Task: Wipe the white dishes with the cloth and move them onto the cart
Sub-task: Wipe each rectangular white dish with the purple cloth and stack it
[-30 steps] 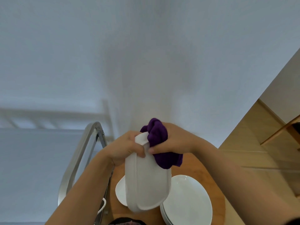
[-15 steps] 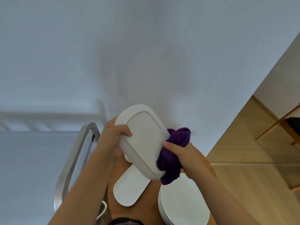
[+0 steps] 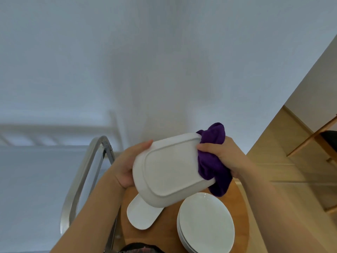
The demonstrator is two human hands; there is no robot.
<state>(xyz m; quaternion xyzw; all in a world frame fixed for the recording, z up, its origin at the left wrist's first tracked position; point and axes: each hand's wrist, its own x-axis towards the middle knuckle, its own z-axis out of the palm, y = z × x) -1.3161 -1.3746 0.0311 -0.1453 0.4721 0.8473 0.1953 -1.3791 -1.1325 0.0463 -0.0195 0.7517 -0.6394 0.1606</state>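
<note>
I hold a white oblong dish (image 3: 170,170) in the air, its underside facing me. My left hand (image 3: 127,166) grips its left end, fingers curled over the rim. My right hand (image 3: 221,157) clutches a bunched purple cloth (image 3: 212,165) against the dish's right end. Below, on a round wooden table (image 3: 240,216), lie a second white oblong dish (image 3: 142,215) and a stack of round white plates (image 3: 206,223). The cart's metal handle (image 3: 82,178) rises at the left.
A white wall fills the upper view. Wooden floor and a wooden chair frame (image 3: 313,139) lie to the right. A dark item (image 3: 140,248) sits at the bottom edge.
The dish has been turned from nearly upright to lying crosswise with its underside toward me. The cloth moved from the dish's top end to its right end.
</note>
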